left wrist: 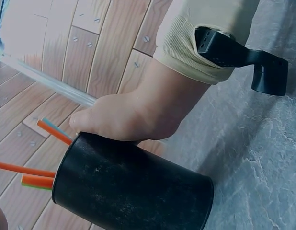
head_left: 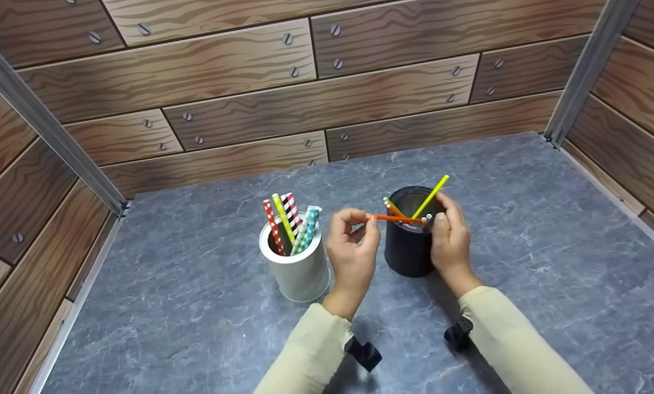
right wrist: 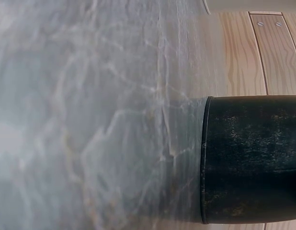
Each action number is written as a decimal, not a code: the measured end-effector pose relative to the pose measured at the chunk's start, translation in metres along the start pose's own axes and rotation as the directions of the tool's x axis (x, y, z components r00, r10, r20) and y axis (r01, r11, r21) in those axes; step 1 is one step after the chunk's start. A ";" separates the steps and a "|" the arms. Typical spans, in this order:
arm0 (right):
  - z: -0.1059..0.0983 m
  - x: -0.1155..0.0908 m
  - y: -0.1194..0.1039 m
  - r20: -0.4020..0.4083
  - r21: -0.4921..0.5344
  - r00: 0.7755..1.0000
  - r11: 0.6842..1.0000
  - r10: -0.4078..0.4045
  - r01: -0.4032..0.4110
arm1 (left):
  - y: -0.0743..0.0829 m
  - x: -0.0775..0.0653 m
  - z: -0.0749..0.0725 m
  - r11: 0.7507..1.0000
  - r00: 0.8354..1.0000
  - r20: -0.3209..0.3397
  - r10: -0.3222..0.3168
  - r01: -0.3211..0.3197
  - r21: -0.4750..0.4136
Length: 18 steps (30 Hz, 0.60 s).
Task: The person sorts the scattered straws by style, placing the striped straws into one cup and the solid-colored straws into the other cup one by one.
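Note:
My left hand (head_left: 353, 243) pinches the end of an orange straw (head_left: 392, 218) between thumb and fingertips. The straw lies nearly level across the mouth of a black can (head_left: 406, 251), which stands upright. Along the can's right side, my right hand (head_left: 451, 241) grips it near the rim, thumb in front and fingers behind. A yellow straw (head_left: 431, 196) leans out of the can toward the right, and a few other straw ends show at its rim. In the left wrist view, the right hand (left wrist: 124, 115) lies against the black can (left wrist: 133, 182).
Left of my left hand stands a white can (head_left: 299, 279) holding several patterned paper straws (head_left: 283, 219), dotted and striped. Grey marbled tabletop (head_left: 196, 306) lies under both cans. Wood-patterned walls (head_left: 239, 104) enclose the back and sides, with metal posts (head_left: 584, 76) at the corners.

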State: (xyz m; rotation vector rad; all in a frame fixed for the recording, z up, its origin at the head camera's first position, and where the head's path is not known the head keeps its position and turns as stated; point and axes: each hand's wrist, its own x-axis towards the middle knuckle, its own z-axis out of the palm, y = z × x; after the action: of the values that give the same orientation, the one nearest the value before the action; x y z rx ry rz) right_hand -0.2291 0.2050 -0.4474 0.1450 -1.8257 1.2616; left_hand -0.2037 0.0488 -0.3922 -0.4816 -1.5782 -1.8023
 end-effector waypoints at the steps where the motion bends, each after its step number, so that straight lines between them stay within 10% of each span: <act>1: 0.000 0.000 0.000 -0.002 0.003 1.000 1.000 -0.001 0.001 | 0.000 -0.001 0.000 1.000 1.000 0.000 0.001 -0.001 0.000; 18: -0.007 0.005 0.001 0.051 -0.011 0.998 0.999 0.031 -0.030 | 0.000 -0.012 -0.021 0.998 0.999 0.023 0.037 -0.038 0.042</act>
State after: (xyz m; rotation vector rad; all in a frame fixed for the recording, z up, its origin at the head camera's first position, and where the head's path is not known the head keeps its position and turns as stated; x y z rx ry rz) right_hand -0.2290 0.2128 -0.4443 0.1451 -1.8843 1.2799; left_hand -0.1924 0.0315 -0.4041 -0.5090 -1.6089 -1.7373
